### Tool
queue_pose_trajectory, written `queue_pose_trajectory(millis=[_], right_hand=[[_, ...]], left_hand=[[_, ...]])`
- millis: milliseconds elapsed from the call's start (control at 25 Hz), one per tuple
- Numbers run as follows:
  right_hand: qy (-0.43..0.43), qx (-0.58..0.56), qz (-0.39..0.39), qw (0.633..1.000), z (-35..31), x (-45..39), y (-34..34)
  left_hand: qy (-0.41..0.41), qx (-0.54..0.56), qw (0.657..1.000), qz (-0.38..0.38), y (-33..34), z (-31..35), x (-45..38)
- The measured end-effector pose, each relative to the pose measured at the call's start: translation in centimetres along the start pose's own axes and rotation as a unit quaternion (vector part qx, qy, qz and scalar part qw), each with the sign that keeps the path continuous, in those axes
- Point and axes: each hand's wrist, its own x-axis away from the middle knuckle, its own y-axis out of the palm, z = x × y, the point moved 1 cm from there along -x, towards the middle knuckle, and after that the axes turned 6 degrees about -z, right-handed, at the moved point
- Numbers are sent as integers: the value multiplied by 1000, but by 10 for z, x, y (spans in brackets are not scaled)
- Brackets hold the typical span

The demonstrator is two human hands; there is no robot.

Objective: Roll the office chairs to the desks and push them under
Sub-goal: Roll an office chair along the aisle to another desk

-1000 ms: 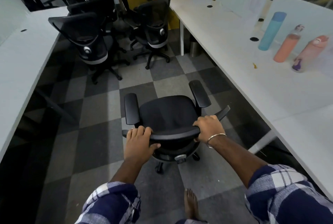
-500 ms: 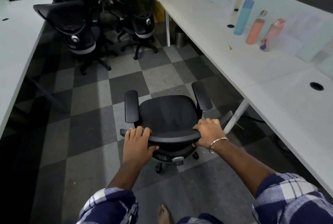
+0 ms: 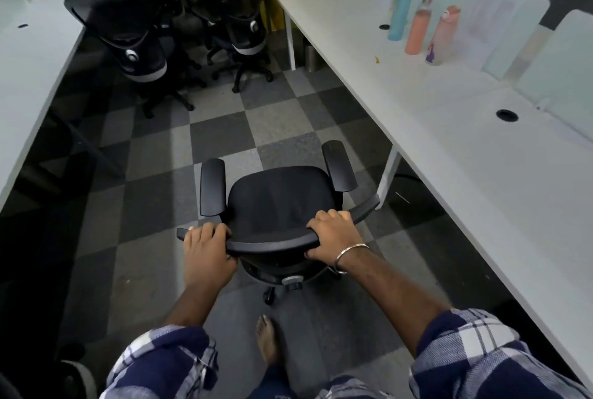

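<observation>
A checkered grey carpet floor carries the black office chair in the aisle, a bare foot behind it, and more black chairs clustered at the far end. On the right white surface stand a blue bottle, an orange bottle and a pink bottle, close together. A left white surface runs alongside.

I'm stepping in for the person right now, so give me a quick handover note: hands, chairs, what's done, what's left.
Left hand and right hand both grip the top of the chair backrest.
The chair stands in the aisle beside the right desk, not under it.
More chairs are bunched at the far end.
Done: none visibly tucked in.
Left: push this one under, then bring the others.
</observation>
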Motion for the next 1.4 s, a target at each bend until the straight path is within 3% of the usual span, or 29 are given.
queue_pose_trajectory(millis=[360,840,1400], right_hand=[[8,35,24,999,23,143,44],[123,66,53,989,4,308,100],[162,26,69,984,-9,469,153]], left_hand=[[-25,0,999,-27,3,65,159],[110,1,993,-33,1,87,327],[149,30,988,-36,6,114,465]])
